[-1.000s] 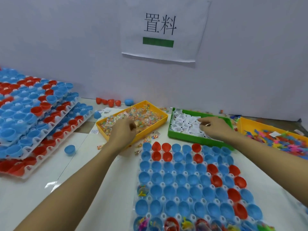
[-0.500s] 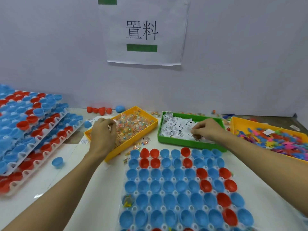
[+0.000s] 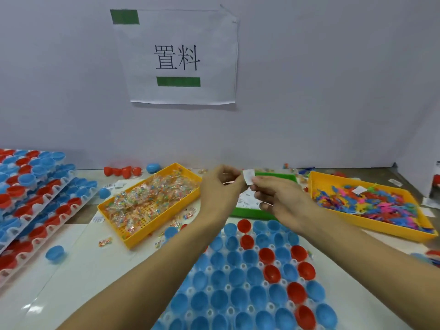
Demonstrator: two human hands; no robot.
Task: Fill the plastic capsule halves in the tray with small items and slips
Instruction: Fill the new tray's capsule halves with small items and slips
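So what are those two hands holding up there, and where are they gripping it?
A small white paper slip, pinched between the right hand and the left hand; the exact grip points are blurred. Whether the left hand also holds something else cannot be told.

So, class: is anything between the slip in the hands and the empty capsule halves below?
Nothing visible. The slip is held above the green bin; the open blue and red halves lie just nearer, uncovered.

— What sits where on the table (image 3: 78,270)?

— Capsule tray (image 3: 240,289) nearest; behind it, three bins: packets (image 3: 150,201) left, slips (image 3: 259,210) centre, toys (image 3: 371,206) right.

— And the hands?

— Left hand (image 3: 220,190) and right hand (image 3: 277,197) meet above the slips bin, a slip (image 3: 248,176) between them. Stacked trays (image 3: 35,198) lie far left; a sign (image 3: 177,55) hangs on the wall behind.
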